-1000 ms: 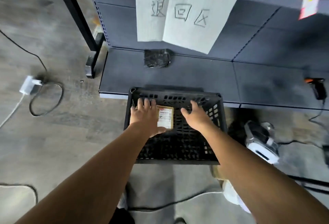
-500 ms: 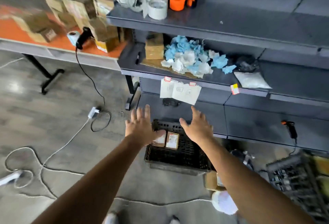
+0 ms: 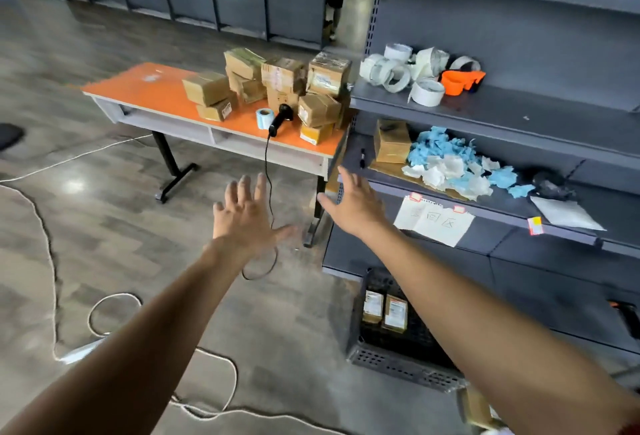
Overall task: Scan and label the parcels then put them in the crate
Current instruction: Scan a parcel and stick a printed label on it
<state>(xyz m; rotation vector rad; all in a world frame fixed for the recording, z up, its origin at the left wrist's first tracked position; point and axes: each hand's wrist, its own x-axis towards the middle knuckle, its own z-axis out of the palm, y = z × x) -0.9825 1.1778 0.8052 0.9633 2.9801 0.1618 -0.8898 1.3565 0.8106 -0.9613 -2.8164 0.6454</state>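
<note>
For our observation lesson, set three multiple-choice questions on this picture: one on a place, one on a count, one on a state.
1. Where is the blue label roll? A on the orange table; B on a chair; C on the floor.
2. How many parcels show in the crate? A none; B two; C five.
3. The left hand and right hand are: A open and empty; B gripping a parcel; C clenched fists.
Answers: 1 A, it stands by the scanner on the tabletop. 2 B, two labelled boxes lie side by side. 3 A, fingers spread, nothing held.
</note>
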